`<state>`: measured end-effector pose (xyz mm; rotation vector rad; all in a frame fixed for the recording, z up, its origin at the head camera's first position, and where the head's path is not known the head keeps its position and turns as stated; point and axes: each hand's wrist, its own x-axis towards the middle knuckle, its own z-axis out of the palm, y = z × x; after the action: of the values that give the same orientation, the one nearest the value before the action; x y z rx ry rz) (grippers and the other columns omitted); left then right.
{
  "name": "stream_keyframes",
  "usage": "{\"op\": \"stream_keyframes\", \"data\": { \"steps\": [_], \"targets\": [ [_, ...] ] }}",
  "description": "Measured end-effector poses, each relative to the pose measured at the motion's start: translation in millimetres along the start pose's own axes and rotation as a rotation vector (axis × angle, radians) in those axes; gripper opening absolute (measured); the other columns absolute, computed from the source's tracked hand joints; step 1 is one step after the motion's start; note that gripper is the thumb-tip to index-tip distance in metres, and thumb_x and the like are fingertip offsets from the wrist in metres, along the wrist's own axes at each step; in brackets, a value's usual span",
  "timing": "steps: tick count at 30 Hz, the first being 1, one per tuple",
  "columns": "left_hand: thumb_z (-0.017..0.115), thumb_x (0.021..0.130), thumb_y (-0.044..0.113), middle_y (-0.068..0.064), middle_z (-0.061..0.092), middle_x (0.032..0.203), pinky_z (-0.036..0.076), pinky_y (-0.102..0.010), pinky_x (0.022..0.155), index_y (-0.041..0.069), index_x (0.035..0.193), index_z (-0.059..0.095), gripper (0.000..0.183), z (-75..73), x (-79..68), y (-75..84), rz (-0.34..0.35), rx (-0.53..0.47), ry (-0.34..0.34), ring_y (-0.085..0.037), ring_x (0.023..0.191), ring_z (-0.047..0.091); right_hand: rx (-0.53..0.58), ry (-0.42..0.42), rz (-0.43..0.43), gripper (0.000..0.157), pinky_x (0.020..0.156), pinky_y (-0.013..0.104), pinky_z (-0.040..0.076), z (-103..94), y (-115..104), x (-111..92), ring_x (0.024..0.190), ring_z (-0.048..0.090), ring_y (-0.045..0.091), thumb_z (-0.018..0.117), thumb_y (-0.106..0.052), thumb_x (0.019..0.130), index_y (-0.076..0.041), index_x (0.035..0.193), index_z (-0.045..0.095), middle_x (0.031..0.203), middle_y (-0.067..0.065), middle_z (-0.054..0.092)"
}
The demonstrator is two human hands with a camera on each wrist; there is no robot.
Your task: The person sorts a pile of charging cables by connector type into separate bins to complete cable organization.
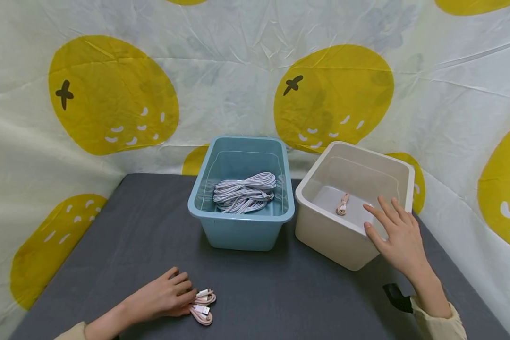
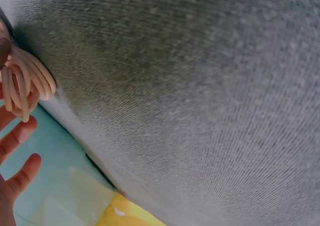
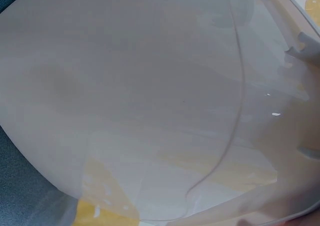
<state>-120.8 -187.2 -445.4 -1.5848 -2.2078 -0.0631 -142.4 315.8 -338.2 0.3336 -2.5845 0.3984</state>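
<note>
At the table's front left, my left hand (image 1: pixel 165 295) pinches pale pink USB cables (image 1: pixel 202 306), coiled in two small bundles with white plugs, low over the cloth. In the left wrist view, loops of pink cable (image 2: pixel 35 79) stick out past the fingers (image 2: pixel 17 136). My right hand (image 1: pixel 397 238) is spread, palm down, over the near right rim of a beige bin (image 1: pixel 323 231), with nothing in its grasp. One small pink cable bundle (image 1: pixel 342 205) lies on that bin's floor. The right wrist view is mostly filled by the bin's smooth wall (image 3: pixel 150 86).
Left of the beige bin stands a blue bin (image 1: pixel 242 231) holding several coiled white cables (image 1: pixel 246 192). Both bins are on a dark grey table cloth (image 1: pixel 123 236). Behind hangs a white curtain (image 1: pixel 225 94) with yellow fruit shapes. A black strap (image 1: pixel 397 297) sits at the right wrist.
</note>
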Motion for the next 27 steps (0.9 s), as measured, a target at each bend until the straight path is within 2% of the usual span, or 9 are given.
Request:
{"op": "stream_keyframes", "data": {
  "steps": [4, 8, 11, 14, 17, 22, 27],
  "targets": [
    [0.058, 0.084, 0.034, 0.012, 0.053, 0.084, 0.034, -0.027, 0.069, 0.024, 0.094, 0.058, 0.014, -2.3, 1.0, 0.3, 0.003, -0.008, 0.011, -0.006, 0.078, 0.044, -0.001, 0.010, -0.005, 0.040, 0.097, 0.065, 0.015, 0.7, 0.4, 0.5, 0.133, 0.022, 0.038, 0.048, -0.031, 0.088, -0.014, 0.125, 0.051, 0.139, 0.020, 0.036],
    [0.053, 0.087, 0.031, 0.011, 0.054, 0.089, 0.035, -0.026, 0.069, 0.023, 0.099, 0.057, 0.015, -5.8, 1.3, 0.7, 0.005, 0.003, -0.011, -0.006, 0.081, 0.045, -0.002, 0.016, -0.010, 0.040, 0.096, 0.065, 0.015, 1.1, 1.3, 0.8, 0.134, 0.021, 0.037, 0.049, -0.031, 0.088, -0.014, 0.125, 0.051, 0.140, 0.019, 0.035],
    [0.041, 0.093, 0.028, 0.010, 0.054, 0.092, 0.035, -0.027, 0.070, 0.023, 0.101, 0.055, 0.018, -7.7, 1.3, 0.3, 0.005, 0.031, -0.038, -0.007, 0.083, 0.045, -0.006, 0.019, -0.011, 0.040, 0.096, 0.065, 0.015, 1.1, 1.5, 1.1, 0.134, 0.021, 0.037, 0.048, -0.031, 0.088, -0.015, 0.125, 0.051, 0.140, 0.018, 0.035],
    [0.024, 0.098, 0.026, 0.009, 0.054, 0.094, 0.036, -0.029, 0.071, 0.023, 0.102, 0.055, 0.032, -8.9, 1.7, 0.1, 0.002, 0.067, -0.060, -0.008, 0.084, 0.045, -0.006, 0.018, -0.009, 0.040, 0.096, 0.064, 0.015, 0.9, 1.5, 1.5, 0.134, 0.021, 0.036, 0.049, -0.032, 0.088, -0.015, 0.125, 0.051, 0.140, 0.018, 0.035],
    [0.013, 0.099, 0.024, 0.008, 0.054, 0.094, 0.037, -0.031, 0.072, 0.022, 0.101, 0.054, 0.041, -9.9, 2.8, 0.2, 0.002, 0.099, -0.068, -0.010, 0.085, 0.046, -0.008, 0.015, -0.008, 0.040, 0.096, 0.064, 0.016, 0.7, 1.0, 1.5, 0.134, 0.022, 0.037, 0.049, -0.032, 0.088, -0.014, 0.124, 0.052, 0.140, 0.018, 0.036],
    [0.011, 0.099, 0.022, 0.008, 0.054, 0.093, 0.039, -0.033, 0.073, 0.022, 0.101, 0.054, 0.043, -11.0, 4.9, 1.5, 0.000, 0.125, -0.062, -0.011, 0.085, 0.047, -0.010, 0.012, -0.008, 0.040, 0.096, 0.064, 0.016, 0.5, 0.4, 1.6, 0.133, 0.023, 0.038, 0.049, -0.032, 0.088, -0.014, 0.123, 0.052, 0.138, 0.020, 0.037],
    [0.011, 0.099, 0.021, 0.007, 0.053, 0.092, 0.038, -0.033, 0.073, 0.022, 0.100, 0.054, 0.044, -12.4, 9.1, 3.3, -0.001, 0.140, -0.025, -0.011, 0.084, 0.045, -0.010, 0.011, -0.008, 0.040, 0.096, 0.064, 0.016, 0.1, 0.9, 0.9, 0.133, 0.023, 0.038, 0.049, -0.031, 0.088, -0.014, 0.124, 0.052, 0.139, 0.018, 0.036]
  ]
}}
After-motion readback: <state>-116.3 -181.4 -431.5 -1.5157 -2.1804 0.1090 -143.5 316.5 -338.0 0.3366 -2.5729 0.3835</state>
